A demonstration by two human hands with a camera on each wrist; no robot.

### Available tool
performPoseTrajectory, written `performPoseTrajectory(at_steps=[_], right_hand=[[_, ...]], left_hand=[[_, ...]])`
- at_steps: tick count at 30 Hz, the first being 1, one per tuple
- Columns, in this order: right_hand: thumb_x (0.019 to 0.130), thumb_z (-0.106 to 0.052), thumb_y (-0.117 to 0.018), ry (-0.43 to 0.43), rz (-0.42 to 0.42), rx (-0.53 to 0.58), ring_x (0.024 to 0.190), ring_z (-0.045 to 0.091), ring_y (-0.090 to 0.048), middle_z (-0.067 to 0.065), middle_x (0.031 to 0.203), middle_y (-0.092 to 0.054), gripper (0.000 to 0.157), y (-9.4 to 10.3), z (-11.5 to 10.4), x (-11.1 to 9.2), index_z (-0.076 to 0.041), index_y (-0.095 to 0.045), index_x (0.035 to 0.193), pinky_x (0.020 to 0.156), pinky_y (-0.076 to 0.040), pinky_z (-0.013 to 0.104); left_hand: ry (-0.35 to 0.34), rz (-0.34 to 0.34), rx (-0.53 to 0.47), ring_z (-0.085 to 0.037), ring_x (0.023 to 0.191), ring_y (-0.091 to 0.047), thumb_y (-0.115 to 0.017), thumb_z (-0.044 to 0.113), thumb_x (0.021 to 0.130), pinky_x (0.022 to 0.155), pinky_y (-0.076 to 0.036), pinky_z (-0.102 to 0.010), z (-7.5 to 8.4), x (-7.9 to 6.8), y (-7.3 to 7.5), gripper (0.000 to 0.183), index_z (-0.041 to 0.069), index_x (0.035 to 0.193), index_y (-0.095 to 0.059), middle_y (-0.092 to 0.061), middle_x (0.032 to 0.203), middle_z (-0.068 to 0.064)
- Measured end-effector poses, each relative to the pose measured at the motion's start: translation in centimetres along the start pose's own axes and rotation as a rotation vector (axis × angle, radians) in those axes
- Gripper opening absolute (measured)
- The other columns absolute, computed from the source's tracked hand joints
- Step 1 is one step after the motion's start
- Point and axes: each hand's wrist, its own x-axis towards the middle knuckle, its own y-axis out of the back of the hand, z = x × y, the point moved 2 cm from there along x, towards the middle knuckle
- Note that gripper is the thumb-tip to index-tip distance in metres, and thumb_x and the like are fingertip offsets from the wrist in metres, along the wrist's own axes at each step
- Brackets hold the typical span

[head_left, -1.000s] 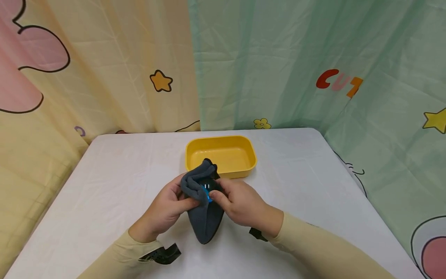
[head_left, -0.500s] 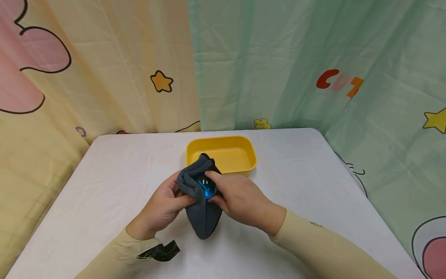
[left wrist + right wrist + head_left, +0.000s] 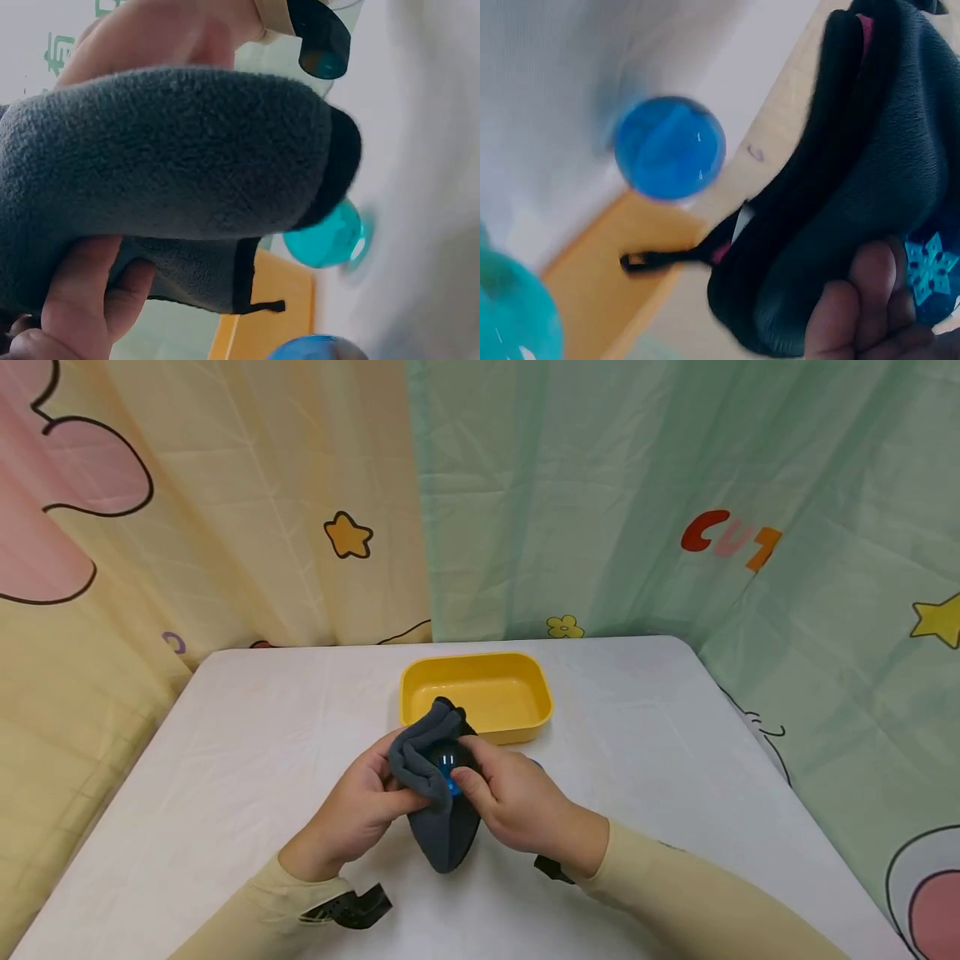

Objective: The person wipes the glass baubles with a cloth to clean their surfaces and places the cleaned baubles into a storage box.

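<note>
My left hand (image 3: 352,806) grips a dark grey cloth (image 3: 444,839) with black edging, folded over on the hand's side. Against the cloth sits a glossy dark ball with a blue patch (image 3: 442,758). My right hand (image 3: 521,797) pinches this ball from the right, its thumb on the blue part. In the right wrist view a light-blue snowflake pattern (image 3: 930,266) shows on it. A black hanging loop (image 3: 656,261) dangles from the cloth's edge. Cloth and fingers hide much of the ball.
A yellow tray (image 3: 480,664) stands just beyond the hands on the white table (image 3: 637,727). In the wrist views a clear blue ball (image 3: 670,148) and a teal ball (image 3: 324,236) lie near the tray. Printed curtains (image 3: 585,510) hang behind the table.
The right hand's fingers have shifted on the ball, and more of its dark top shows than half a second ago. The cloth has moved slightly right. A blue sliver now shows behind the right hand.
</note>
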Motion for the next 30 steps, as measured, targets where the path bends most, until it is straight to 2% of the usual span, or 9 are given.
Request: performPoseTrajectory(at_steps=[4,8,12,14,17,20,23,26,30], right_hand=[[0.106,-0.031,-0.065,0.104,-0.021,-0.174,0.104,0.016,-0.07,0.007,0.126,-0.071,0.072,0.5,-0.4,0.0,-0.005,-0.03,0.162,0.096,-0.06,0.032],[0.101,-0.032,-0.072,0.227,0.014,-0.387,0.11,0.019,-0.071,0.008,0.129,-0.072,0.071,0.9,-0.5,0.2,-0.006,-0.038,0.158,0.1,-0.059,0.036],[0.099,-0.037,-0.072,0.274,0.06,-0.465,0.1,0.018,-0.071,0.007,0.12,-0.075,0.069,1.0,-0.4,0.2,-0.005,-0.044,0.153,0.093,-0.061,0.034],[0.1,-0.037,-0.071,0.242,0.054,-0.423,0.096,0.016,-0.07,0.006,0.117,-0.074,0.068,1.0,-0.4,0.2,-0.004,-0.043,0.152,0.09,-0.062,0.032],[0.104,-0.036,-0.066,0.137,0.017,-0.26,0.079,0.012,-0.064,0.003,0.098,-0.071,0.058,0.8,-0.2,0.2,-0.001,-0.046,0.146,0.074,-0.059,0.025],[0.109,-0.035,-0.058,0.004,-0.011,-0.043,0.066,0.009,-0.054,-0.002,0.078,-0.06,0.037,0.3,0.0,0.3,-0.002,-0.056,0.128,0.061,-0.049,0.023],[0.112,-0.036,-0.052,-0.071,-0.006,0.088,0.064,0.008,-0.053,-0.004,0.074,-0.058,0.032,-0.1,0.2,0.2,-0.005,-0.061,0.115,0.059,-0.047,0.025],[0.112,-0.035,-0.053,-0.041,0.015,0.109,0.07,0.007,-0.057,-0.003,0.081,-0.064,0.037,-0.2,0.1,0.0,-0.003,-0.059,0.129,0.063,-0.052,0.024],[0.108,-0.027,-0.061,0.08,0.019,0.04,0.081,0.005,-0.061,0.001,0.102,-0.07,0.059,0.0,-0.3,-0.2,0.001,-0.039,0.156,0.075,-0.057,0.021]], left_hand=[[0.012,-0.007,-0.07,-0.012,0.134,-0.061,-0.06,-0.005,0.103,0.108,-0.054,-0.029,0.2,-0.1,0.4,0.063,-0.002,0.159,-0.032,-0.054,0.156,-0.001],[0.015,-0.018,-0.061,-0.011,0.135,-0.06,-0.061,-0.005,0.103,0.109,-0.053,-0.028,0.4,-0.1,0.4,0.062,-0.005,0.158,-0.033,-0.055,0.154,-0.001],[0.018,-0.021,-0.017,-0.011,0.134,-0.061,-0.062,-0.004,0.102,0.108,-0.053,-0.028,0.7,0.0,0.4,0.062,-0.008,0.157,-0.034,-0.055,0.154,0.0],[0.016,-0.02,0.012,-0.011,0.133,-0.062,-0.064,-0.004,0.102,0.108,-0.054,-0.027,0.8,0.1,0.4,0.061,-0.009,0.156,-0.036,-0.055,0.153,-0.001],[0.007,-0.015,0.057,-0.011,0.131,-0.063,-0.067,-0.005,0.099,0.106,-0.055,-0.027,0.8,0.2,0.2,0.061,-0.006,0.155,-0.041,-0.056,0.152,-0.003],[-0.009,-0.018,0.083,-0.011,0.124,-0.065,-0.069,-0.008,0.096,0.103,-0.057,-0.027,0.7,0.2,-0.1,0.061,-0.004,0.152,-0.045,-0.058,0.147,-0.006],[-0.02,-0.023,0.079,-0.011,0.122,-0.065,-0.071,-0.008,0.095,0.102,-0.058,-0.027,0.6,0.0,-0.3,0.063,-0.004,0.152,-0.045,-0.057,0.146,-0.006],[-0.014,-0.028,0.049,-0.012,0.129,-0.063,-0.07,-0.01,0.095,0.105,-0.056,-0.027,0.5,-0.1,-0.3,0.069,-0.004,0.156,-0.039,-0.054,0.151,-0.007],[0.02,-0.029,0.026,-0.011,0.135,-0.06,-0.068,-0.012,0.094,0.108,-0.054,-0.026,0.5,-0.2,0.1,0.077,-0.005,0.161,-0.03,-0.052,0.156,-0.004]])
